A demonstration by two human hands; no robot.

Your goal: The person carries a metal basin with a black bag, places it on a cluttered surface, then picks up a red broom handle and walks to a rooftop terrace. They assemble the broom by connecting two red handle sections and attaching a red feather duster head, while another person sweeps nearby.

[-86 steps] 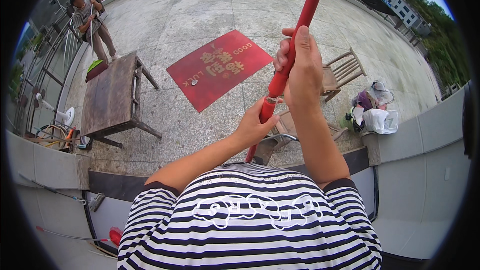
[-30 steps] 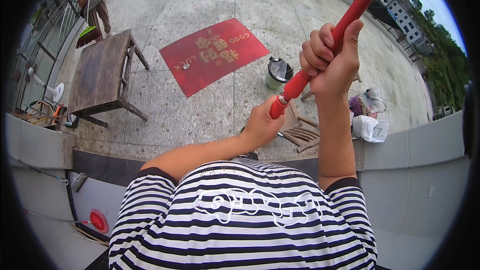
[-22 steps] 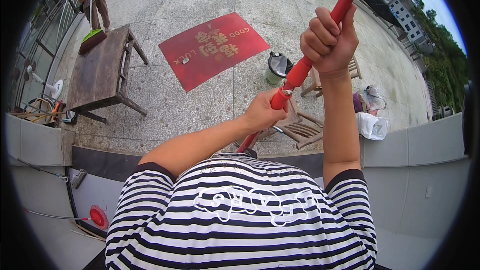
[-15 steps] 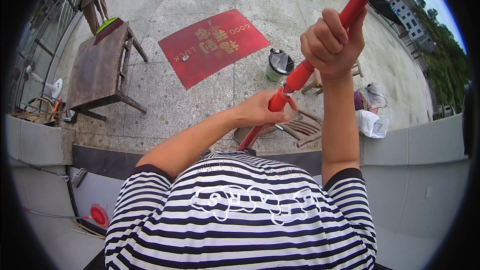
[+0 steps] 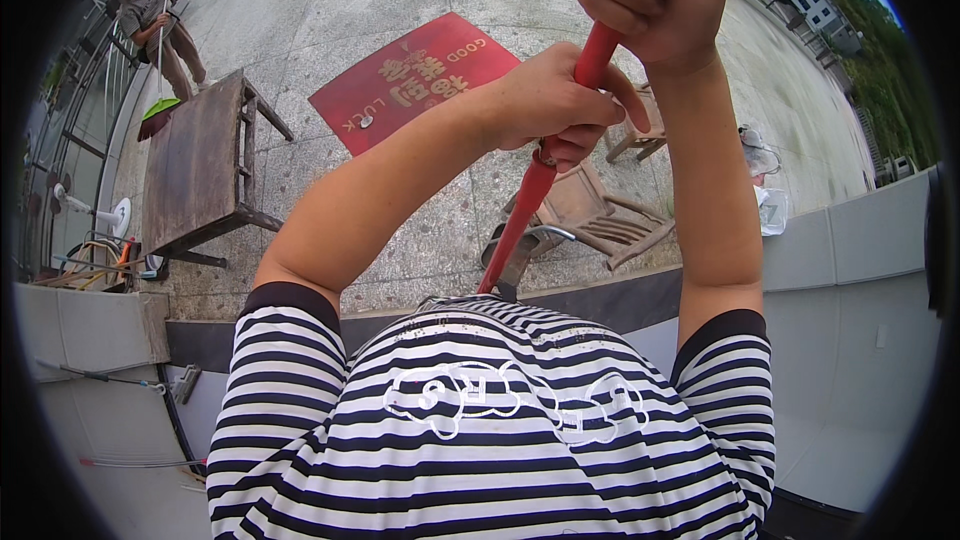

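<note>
A long red telescopic pole [image 5: 512,230] slants up in front of me, leaning to the right, with a joint between two sections partway along. My right hand [image 5: 655,0] is closed round its upper part, near the top edge of the view. Just below it, my left hand [image 5: 560,100] is closed round the pole a little above the joint, index finger partly lifted. The pole's lower end is hidden behind my striped shirt, and its upper end lies outside the view.
A wooden chair [image 5: 600,215] stands close beyond the pole, with a smaller wooden seat [image 5: 638,125] behind. A red mat [image 5: 350,90] lies on the paving. Left are a dark wooden table [image 5: 195,160] and a person [image 5: 150,15] holding a broom. White bags [image 5: 770,210] sit by the right wall.
My left hand has gone from below the joint to above it, and my right hand has risen. The pole stands steeper. The other person's broom head has dropped lower beside the table.
</note>
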